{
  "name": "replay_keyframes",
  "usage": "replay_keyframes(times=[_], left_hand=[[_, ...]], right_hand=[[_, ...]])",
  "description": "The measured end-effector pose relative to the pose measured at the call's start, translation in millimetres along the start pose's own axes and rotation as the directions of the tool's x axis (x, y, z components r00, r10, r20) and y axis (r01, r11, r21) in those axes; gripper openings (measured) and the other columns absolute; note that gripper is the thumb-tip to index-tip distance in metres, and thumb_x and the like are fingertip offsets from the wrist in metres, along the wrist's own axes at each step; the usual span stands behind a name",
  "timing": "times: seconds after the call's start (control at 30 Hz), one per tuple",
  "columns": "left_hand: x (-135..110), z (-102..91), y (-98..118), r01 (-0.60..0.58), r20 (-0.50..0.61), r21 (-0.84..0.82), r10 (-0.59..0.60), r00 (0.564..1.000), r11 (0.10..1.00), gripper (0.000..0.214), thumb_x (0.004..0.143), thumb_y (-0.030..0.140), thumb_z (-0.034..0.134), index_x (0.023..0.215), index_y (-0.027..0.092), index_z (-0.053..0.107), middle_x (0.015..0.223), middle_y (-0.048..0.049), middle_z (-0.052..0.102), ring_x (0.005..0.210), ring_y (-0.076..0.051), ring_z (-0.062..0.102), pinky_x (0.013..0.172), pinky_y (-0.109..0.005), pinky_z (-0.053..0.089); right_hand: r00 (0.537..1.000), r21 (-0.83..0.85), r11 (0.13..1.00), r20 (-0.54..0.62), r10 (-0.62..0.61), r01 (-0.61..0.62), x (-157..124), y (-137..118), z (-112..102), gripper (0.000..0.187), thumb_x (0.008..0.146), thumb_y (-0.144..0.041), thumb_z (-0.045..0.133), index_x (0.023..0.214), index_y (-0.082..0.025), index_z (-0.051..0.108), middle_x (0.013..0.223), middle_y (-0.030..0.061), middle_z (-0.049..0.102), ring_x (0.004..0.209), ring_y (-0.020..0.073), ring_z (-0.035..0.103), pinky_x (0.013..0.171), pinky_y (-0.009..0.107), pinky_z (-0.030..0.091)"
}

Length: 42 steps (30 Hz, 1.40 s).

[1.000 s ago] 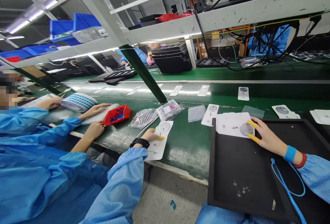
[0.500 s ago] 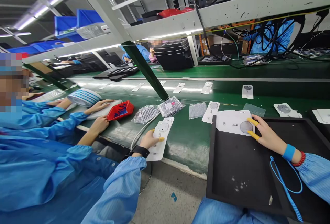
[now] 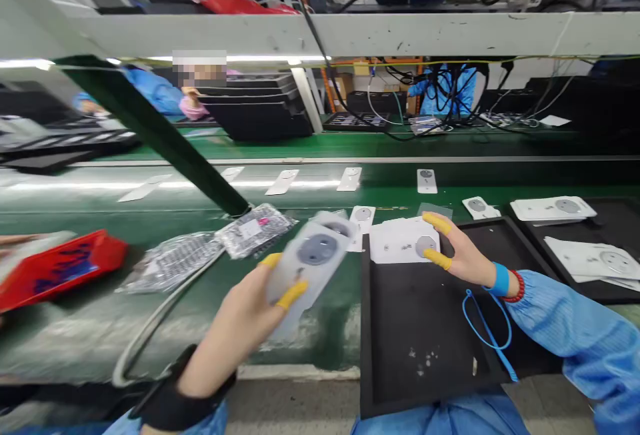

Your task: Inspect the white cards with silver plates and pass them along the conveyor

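Observation:
My left hand point(image 3: 245, 311), with yellow finger cots on thumb and finger, grips white phone back covers point(image 3: 313, 251) with a grey camera ring. They are blurred, tilted above the green bench, and seem to be more than one. In the black tray point(image 3: 415, 318) lies a stack of similar phone back covers point(image 3: 393, 235) along the far left side. My right hand point(image 3: 460, 251) pinches the right end of that stack, thumb and finger at the camera ring. A blue wrist strap cord point(image 3: 493, 341) hangs from the right wrist over the tray.
Single covers point(image 3: 349, 179) lie spaced along the green belt. More stacks sit in a second black tray point(image 3: 550, 231) at right. Bubble-wrap packs point(image 3: 257, 228), a grey cable point(image 3: 155, 325) and a red bin point(image 3: 65, 268) are at left. A slanted green post point(image 3: 160, 138) crosses the bench.
The view has turned right. My left hand has brought its covers up and closer to the tray, away from the co-worker's side. My right hand stays on the stack.

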<state>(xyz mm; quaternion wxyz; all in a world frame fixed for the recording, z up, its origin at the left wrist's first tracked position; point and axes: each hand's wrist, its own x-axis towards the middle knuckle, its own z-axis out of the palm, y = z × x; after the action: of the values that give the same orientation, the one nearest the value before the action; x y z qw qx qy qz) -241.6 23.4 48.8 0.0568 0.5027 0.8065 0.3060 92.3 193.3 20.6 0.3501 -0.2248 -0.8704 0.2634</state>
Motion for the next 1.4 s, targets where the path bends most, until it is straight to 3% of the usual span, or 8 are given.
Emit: replay_keyframes(times=[0.17, 0.33, 0.53, 0.73, 0.9, 1.07, 1.23, 1.4], left_hand=[[-15, 61.2, 96, -0.539, 0.185, -0.103, 0.549, 0.815, 0.836, 0.024, 0.073, 0.018, 0.054, 0.090, 0.029, 0.067, 0.081, -0.0070, 0.068, 0.082, -0.030, 0.062, 0.072, -0.040, 0.052], [-27, 103.1, 109, -0.622, 0.091, -0.152, 0.638, 0.765, 0.768, 0.031, 0.075, 0.013, 0.053, 0.102, 0.023, 0.064, 0.089, -0.0088, 0.068, 0.088, -0.030, 0.061, 0.078, -0.043, 0.052], [-35, 105.0, 74, -0.431, -0.283, -0.346, 0.345, 0.895, 0.833, 0.051, 0.084, 0.032, 0.060, 0.131, 0.025, 0.045, 0.129, -0.0115, 0.053, 0.126, -0.032, 0.047, 0.108, -0.052, 0.037], [-48, 141.1, 71, -0.195, 0.077, -0.609, 0.302, 0.950, 0.769, 0.059, 0.091, 0.035, 0.047, 0.144, 0.025, 0.025, 0.144, -0.0135, 0.047, 0.131, -0.026, 0.050, 0.105, -0.043, 0.045], [-23, 150.3, 76, -0.275, 0.073, -0.519, 0.363, 0.929, 0.809, 0.033, 0.082, 0.028, 0.055, 0.113, 0.022, 0.060, 0.115, -0.0089, 0.065, 0.111, -0.026, 0.061, 0.102, -0.043, 0.046], [1, 141.3, 57, -0.206, 0.018, -0.392, 0.231, 0.973, 0.897, 0.040, 0.082, 0.025, 0.049, 0.120, 0.016, 0.057, 0.122, -0.0148, 0.058, 0.121, -0.032, 0.052, 0.107, -0.048, 0.039], [-49, 141.6, 34, -0.012, 0.063, -0.343, 0.035, 0.997, 0.939, 0.082, 0.071, 0.043, 0.065, 0.141, 0.010, 0.037, 0.128, -0.0223, 0.047, 0.127, -0.045, 0.043, 0.105, -0.062, 0.035], [-83, 150.2, 18, 0.170, 0.196, -0.427, -0.093, 0.976, 0.888, 0.063, 0.070, 0.036, 0.064, 0.129, 0.018, 0.054, 0.111, -0.0177, 0.061, 0.111, -0.044, 0.058, 0.096, -0.063, 0.044]], right_hand=[[0.997, 0.227, 0.974, 0.078, 0.000, -0.018, -7, -42, -3, 0.101, 0.071, -0.046, 0.080, 0.150, -0.030, 0.019, 0.146, 0.0121, 0.041, 0.125, 0.0259, 0.053, 0.104, 0.044, 0.047], [0.988, 0.184, 0.972, 0.082, 0.130, -0.143, -42, -25, 7, 0.021, 0.088, -0.025, 0.062, 0.109, -0.021, 0.062, 0.100, 0.0051, 0.068, 0.088, 0.0177, 0.067, 0.084, 0.034, 0.056], [0.980, 0.195, 0.961, 0.030, 0.195, -0.197, -62, 12, 19, 0.018, 0.089, -0.022, 0.058, 0.106, -0.019, 0.054, 0.101, 0.0069, 0.063, 0.092, 0.0177, 0.065, 0.084, 0.035, 0.055], [0.978, 0.159, 0.965, 0.045, 0.204, -0.209, -64, 20, 29, 0.033, 0.081, -0.026, 0.069, 0.109, -0.019, 0.054, 0.107, 0.0076, 0.063, 0.098, 0.0195, 0.063, 0.091, 0.037, 0.052], [0.969, 0.077, 0.966, 0.040, 0.246, -0.248, -50, 30, 31, 0.018, 0.083, -0.028, 0.067, 0.097, -0.018, 0.061, 0.090, 0.0043, 0.068, 0.081, 0.0178, 0.065, 0.077, 0.033, 0.055], [0.968, -0.063, 0.966, -0.055, 0.246, -0.249, -19, 52, 37, 0.024, 0.081, -0.030, 0.071, 0.102, -0.020, 0.064, 0.105, 0.0092, 0.063, 0.103, 0.0271, 0.057, 0.095, 0.048, 0.048], [0.960, -0.176, 0.944, -0.097, 0.264, -0.278, -6, 70, 39, 0.047, 0.073, -0.036, 0.079, 0.114, -0.023, 0.061, 0.119, 0.0121, 0.051, 0.117, 0.0341, 0.046, 0.104, 0.059, 0.039], [0.963, -0.212, 0.940, -0.053, 0.263, -0.268, -7, 75, 40, 0.049, 0.077, -0.038, 0.076, 0.119, -0.020, 0.058, 0.124, 0.0124, 0.045, 0.123, 0.0316, 0.045, 0.109, 0.052, 0.038]])
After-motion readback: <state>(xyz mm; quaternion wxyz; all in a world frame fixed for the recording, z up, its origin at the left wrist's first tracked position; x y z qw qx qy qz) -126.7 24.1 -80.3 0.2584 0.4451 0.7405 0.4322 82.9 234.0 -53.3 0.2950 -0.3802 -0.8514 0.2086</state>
